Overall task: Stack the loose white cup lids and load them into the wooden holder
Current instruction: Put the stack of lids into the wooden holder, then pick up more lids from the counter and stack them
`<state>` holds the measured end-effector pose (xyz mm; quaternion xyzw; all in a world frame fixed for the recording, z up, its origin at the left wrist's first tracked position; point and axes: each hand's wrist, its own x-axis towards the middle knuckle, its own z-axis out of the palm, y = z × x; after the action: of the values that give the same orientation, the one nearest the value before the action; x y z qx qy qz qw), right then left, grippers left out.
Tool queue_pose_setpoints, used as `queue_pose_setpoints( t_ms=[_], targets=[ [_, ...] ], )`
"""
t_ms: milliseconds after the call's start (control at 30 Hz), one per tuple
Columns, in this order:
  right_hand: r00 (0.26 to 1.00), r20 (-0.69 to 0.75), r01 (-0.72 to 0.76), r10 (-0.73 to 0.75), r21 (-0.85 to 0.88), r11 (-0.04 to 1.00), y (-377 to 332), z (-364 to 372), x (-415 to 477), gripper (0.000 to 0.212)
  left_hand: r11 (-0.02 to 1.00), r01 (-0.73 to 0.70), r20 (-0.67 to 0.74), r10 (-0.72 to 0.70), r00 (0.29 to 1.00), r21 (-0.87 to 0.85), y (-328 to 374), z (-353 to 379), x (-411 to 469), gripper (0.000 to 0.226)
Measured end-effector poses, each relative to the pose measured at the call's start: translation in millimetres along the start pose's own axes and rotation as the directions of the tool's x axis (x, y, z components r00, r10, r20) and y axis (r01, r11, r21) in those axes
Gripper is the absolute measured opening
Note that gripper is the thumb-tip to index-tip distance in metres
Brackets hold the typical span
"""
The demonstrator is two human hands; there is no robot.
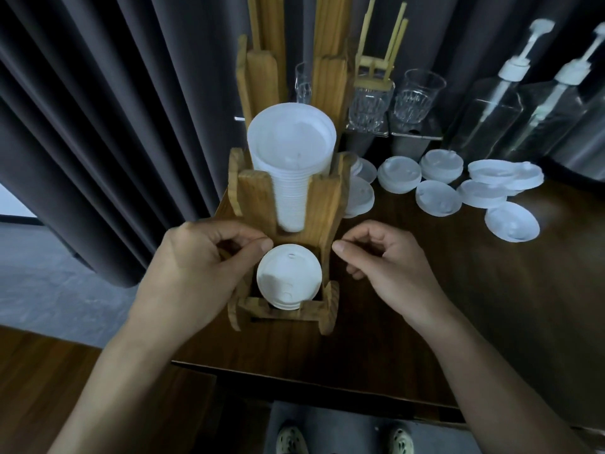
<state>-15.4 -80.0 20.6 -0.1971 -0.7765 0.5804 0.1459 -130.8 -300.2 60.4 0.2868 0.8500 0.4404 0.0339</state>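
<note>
The wooden holder [322,204] stands on the dark tabletop [376,332], near its front edge. A short stack of white cup lids [288,277] sits in the holder's front compartment, with the sip hole of the top lid facing up. A tall stack of white cups [291,158] fills the compartment behind it.

The left hand [203,257] is at the holder's left wall. Its thumb and curled fingers pinch the wood, and the thumb tip lies just beside the upper left rim of the top lid. The right hand [383,257] hovers just beside the holder's right wall with its fingers loosely curled and nothing in them. Whether its thumb tip touches the wood is unclear.

Loose white lids [437,198] lie scattered on the tabletop to the right of the holder, some overlapping. Behind them stand clear glasses [419,93] and pump bottles [491,103], in front of a dark curtain [114,126].
</note>
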Motion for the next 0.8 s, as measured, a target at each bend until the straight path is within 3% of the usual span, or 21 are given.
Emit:
queue_pose_setpoints(
  t_ms=[233, 333, 567, 800],
  targets=[
    [0.986, -0.01, 0.167, -0.167, 0.044, 0.985, -6.6, -40.4, -10.2, 0.005, 0.997, -0.079, 0.025, 0.08, 0.997, -0.019, 57.8, 34.5, -10.3, 0.015],
    [0.986, -0.033, 0.166, -0.165, 0.025, 0.986, 0.8, -69.5, -15.4, 0.007, 0.993, -0.113, 0.099, 0.114, 0.989, -0.016, 84.5, 59.2, -14.5, 0.02],
    [0.986, -0.105, 0.13, -0.128, 0.011, 0.991, 28.4, -141.5, -21.6, 0.005, 0.992, -0.126, 0.201, 0.122, 0.972, 0.005, 127.3, 142.2, -3.3, 0.009],
    [0.972, -0.193, 0.111, -0.132, -0.117, 0.987, 77.1, -208.6, -11.1, 0.005, 0.997, -0.033, 0.227, 0.047, 0.973, -0.065, 135.9, 239.4, 32.8, 0.01]
  ],
)
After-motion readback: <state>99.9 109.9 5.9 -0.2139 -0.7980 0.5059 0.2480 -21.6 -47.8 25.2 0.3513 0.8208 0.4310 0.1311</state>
